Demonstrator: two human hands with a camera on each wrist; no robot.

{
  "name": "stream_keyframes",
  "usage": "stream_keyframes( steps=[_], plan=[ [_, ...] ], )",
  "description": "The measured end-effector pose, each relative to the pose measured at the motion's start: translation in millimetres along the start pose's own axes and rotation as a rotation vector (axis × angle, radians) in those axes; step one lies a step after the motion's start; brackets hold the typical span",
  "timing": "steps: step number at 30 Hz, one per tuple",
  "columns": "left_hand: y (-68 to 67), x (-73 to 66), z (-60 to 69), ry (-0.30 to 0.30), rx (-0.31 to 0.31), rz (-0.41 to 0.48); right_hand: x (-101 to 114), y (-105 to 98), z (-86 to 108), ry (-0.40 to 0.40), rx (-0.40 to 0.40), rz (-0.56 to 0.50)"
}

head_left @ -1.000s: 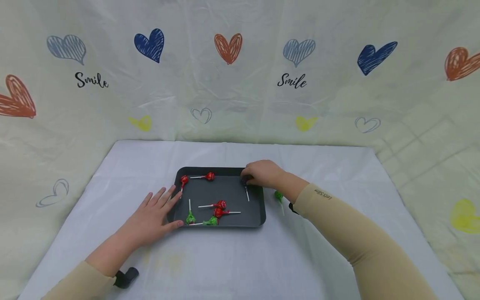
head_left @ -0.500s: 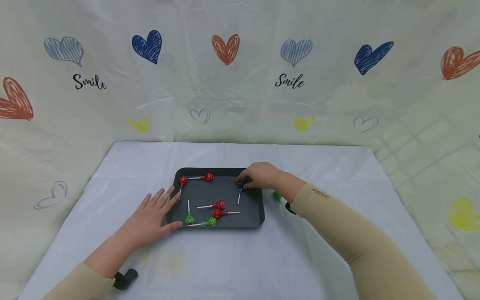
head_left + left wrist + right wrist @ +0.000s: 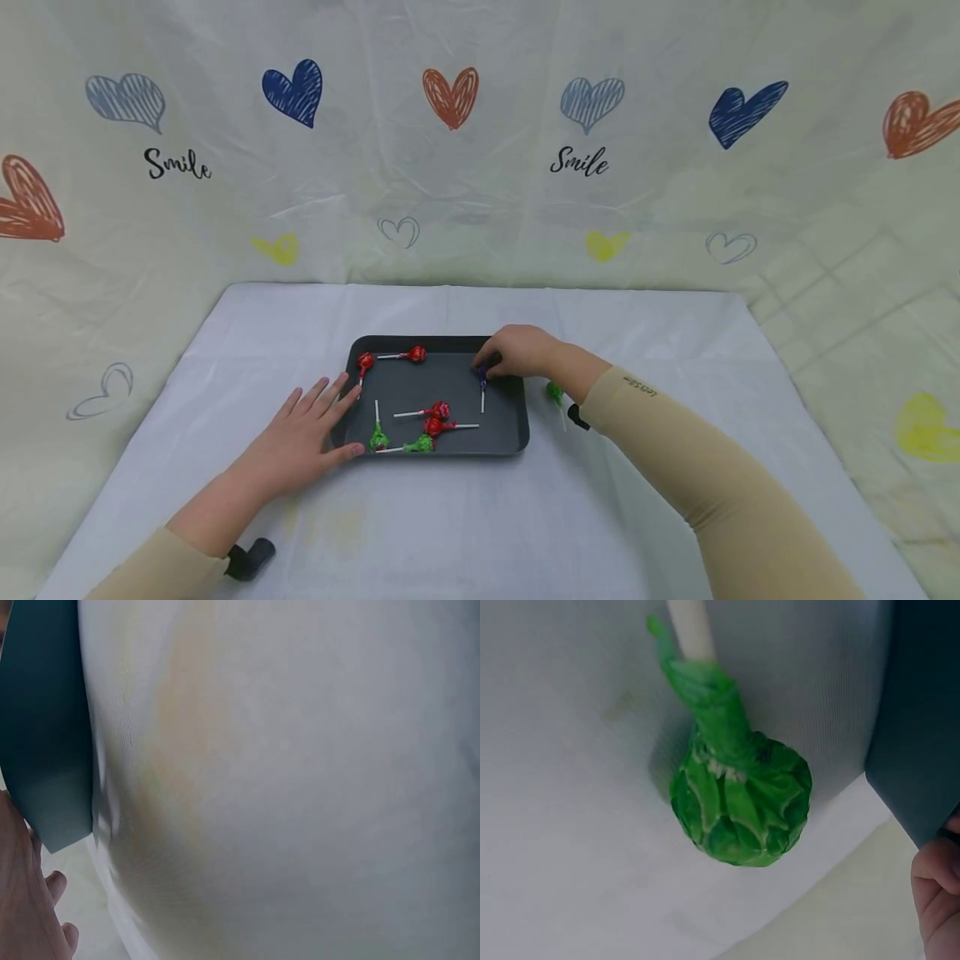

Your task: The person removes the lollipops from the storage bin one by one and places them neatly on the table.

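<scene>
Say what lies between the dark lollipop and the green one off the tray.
The head view shows tray floor, the tray's right wall, then white cloth.

On my head feed, soft, even light covers the tray (image 3: 420, 385); a faint grey shadow falls on the white cloth (image 3: 465, 521) to its near right; dull sheen shows on the backdrop (image 3: 495, 200) behind it; my wrist feeds are dimmer and bluish, the left one bowing the tray's edge; in the right, the green lollipop (image 3: 739, 799) beside the tray looks slightly soft.
</scene>
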State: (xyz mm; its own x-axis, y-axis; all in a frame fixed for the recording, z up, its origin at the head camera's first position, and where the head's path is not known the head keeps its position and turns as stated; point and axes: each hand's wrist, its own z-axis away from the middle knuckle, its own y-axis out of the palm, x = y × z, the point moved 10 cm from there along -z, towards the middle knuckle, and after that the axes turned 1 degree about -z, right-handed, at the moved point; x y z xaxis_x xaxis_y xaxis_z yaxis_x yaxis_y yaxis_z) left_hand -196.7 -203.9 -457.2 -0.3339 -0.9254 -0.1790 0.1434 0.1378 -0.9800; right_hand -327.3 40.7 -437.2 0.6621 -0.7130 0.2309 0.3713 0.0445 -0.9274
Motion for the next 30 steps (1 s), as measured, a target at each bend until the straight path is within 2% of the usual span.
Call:
stream_keyframes(
  steps=[7, 16, 23, 30],
  plan=[
    [0.5, -1.5, -1.2, 0.006, -0.002, 0.001, -4, -9, 4.8, -0.020, -0.036, -0.086],
    [2.6, -1.5, -1.0, 0.004, 0.005, 0.006, -19, -24, 25.3, -0.003, -0.065, -0.215],
    [2.9, 0.1, -1.7, -0.002, 0.008, 0.013, -41, -35, 54.9, 0.030, -0.096, -0.298],
    [1.4, 0.9, -1.4, 0.000, 0.002, 0.018, -67, -34, 92.6, 0.080, -0.073, -0.372]
  ],
)
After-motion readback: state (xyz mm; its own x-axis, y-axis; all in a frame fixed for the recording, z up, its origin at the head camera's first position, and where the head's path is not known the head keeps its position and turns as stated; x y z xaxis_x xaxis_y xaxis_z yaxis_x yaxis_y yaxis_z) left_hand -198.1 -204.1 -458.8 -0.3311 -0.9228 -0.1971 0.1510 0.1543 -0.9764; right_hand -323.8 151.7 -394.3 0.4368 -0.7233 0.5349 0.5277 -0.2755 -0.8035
